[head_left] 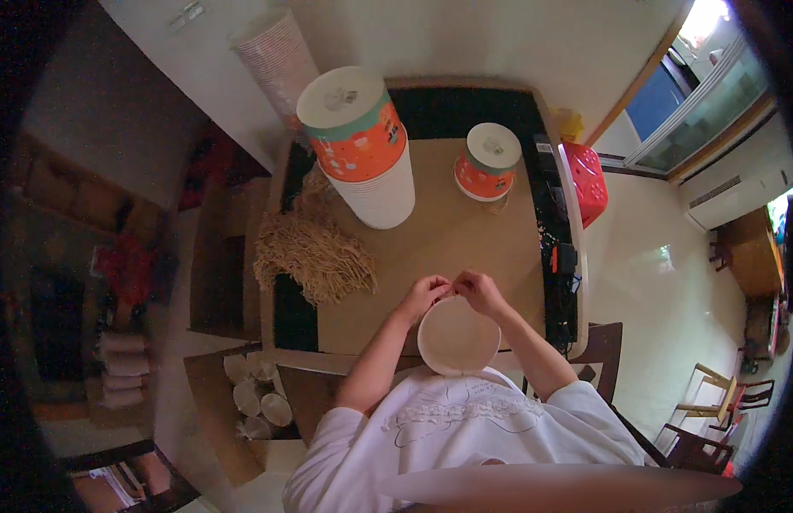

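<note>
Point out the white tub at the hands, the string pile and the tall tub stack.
White tub (459, 336): head view, on its inside, near the middle.
String pile (315, 261): head view, on the loose strands.
Tall tub stack (360, 154): head view, on the orange side of the uppermost tub.

Pale wall (499, 43), 12 o'clock; glass door (703, 124), 2; shiny pale floor (662, 282), 3; wooden chair (703, 411), 4; dim lighting, 9.

Round white tub (459, 335), mouth upward
</note>
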A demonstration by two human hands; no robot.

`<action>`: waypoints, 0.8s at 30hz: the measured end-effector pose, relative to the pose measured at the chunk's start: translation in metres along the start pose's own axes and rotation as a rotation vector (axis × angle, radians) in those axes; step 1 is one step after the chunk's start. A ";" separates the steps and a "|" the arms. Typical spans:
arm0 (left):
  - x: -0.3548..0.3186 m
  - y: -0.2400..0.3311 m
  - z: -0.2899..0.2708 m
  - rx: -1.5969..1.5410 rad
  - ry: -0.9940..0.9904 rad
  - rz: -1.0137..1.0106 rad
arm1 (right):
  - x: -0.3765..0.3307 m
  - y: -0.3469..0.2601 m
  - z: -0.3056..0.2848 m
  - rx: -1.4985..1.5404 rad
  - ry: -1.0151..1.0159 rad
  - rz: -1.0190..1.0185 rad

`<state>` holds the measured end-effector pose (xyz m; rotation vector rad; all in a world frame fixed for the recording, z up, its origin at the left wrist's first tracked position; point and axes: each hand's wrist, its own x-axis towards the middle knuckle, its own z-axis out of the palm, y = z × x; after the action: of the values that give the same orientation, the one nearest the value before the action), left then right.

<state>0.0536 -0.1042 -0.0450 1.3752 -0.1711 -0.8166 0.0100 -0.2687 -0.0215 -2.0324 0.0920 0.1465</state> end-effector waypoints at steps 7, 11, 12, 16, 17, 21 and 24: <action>0.002 0.000 -0.004 -0.329 0.042 -0.249 | -0.010 -0.016 0.013 -0.031 0.153 0.001; 0.000 0.004 -0.003 -0.356 0.041 -0.264 | -0.017 -0.025 0.018 -0.078 0.285 -0.053; -0.001 0.005 -0.002 -0.367 0.061 -0.271 | -0.018 -0.025 0.018 -0.135 0.307 -0.117; -0.003 0.007 -0.002 -0.351 0.044 -0.230 | -0.018 -0.016 0.020 -0.081 0.356 -0.114; -0.002 0.008 -0.001 -0.351 0.044 -0.231 | -0.015 -0.012 0.019 0.138 0.299 -0.023; 0.002 0.011 0.003 -0.327 0.088 -0.202 | -0.004 0.000 0.006 0.341 0.161 0.223; 0.005 0.011 0.004 -0.285 0.123 -0.215 | -0.009 -0.004 0.007 0.111 0.253 0.123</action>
<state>0.0597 -0.1103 -0.0356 1.1811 0.1867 -0.8934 0.0015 -0.2605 -0.0204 -1.9263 0.3758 -0.0391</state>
